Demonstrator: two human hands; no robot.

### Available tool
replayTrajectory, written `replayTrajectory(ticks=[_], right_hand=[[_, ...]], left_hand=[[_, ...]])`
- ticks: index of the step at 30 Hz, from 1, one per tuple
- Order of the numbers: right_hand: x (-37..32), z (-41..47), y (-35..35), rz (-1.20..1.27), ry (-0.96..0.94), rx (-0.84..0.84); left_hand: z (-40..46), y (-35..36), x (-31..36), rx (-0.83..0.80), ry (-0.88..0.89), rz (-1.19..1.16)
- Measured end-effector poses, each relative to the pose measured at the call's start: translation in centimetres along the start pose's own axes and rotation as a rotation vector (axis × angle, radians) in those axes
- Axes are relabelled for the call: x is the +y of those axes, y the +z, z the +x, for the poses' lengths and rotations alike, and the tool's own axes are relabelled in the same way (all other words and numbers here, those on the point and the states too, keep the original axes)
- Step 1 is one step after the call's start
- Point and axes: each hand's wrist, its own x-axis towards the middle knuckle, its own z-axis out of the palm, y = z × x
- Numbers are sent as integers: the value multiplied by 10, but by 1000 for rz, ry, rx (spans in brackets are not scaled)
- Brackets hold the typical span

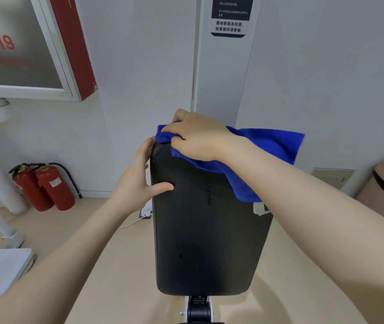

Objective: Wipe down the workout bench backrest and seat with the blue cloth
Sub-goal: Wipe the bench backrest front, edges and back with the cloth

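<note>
Fingers [174, 134] of right hand [198, 136] bunch blue cloth [268, 146] atop backrest [209, 242].

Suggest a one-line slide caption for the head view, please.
Right hand presses the blue cloth on the black backrest top while the left hand steadies its edge.

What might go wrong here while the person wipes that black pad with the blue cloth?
The blue cloth is bunched under the right hand at the backrest top, so much of it hangs loose off the right edge and may wipe little. The left hand only steadies the pad's side; hard strokes could perhaps shift it. A white cable on the floor might trip someone.
</note>
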Motion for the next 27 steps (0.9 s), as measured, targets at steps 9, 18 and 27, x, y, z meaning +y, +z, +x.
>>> replayTrajectory(ticks=[9, 18, 27], right_hand=[[88, -69, -5, -68, 293, 194], [11, -8, 11, -53, 71, 214], [103, -85, 4, 105, 237, 376]], left_hand=[[0, 1, -1, 7, -31, -38], [4, -2, 11, 2, 39, 193], [0, 0, 17, -7, -20, 196]])
